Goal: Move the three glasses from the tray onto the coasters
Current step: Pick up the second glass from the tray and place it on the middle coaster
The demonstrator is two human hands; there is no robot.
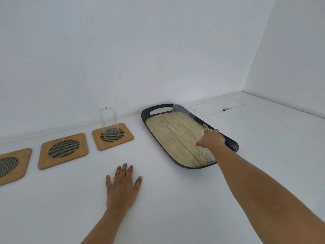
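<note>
A black-rimmed tray (pixel 159 107) with a wood-pattern floor lies right of centre. My right hand (pixel 212 139) is over its near right part, fingers closed around the top of a clear glass (pixel 207 154) whose base is on the tray. A second clear glass (pixel 184 111) is at the tray's far end. A third glass (pixel 108 123) stands upright on the rightmost wooden coaster (pixel 126 138). Two more coasters, the middle one (pixel 63 150) and the left one (pixel 12 166), hold nothing. My left hand (pixel 123 187) lies flat on the white table, fingers spread.
A white wall runs close behind the coasters and tray, and another wall closes the right side. A rectangular hatch (pixel 216 105) with a small dark hole is set in the table behind the tray.
</note>
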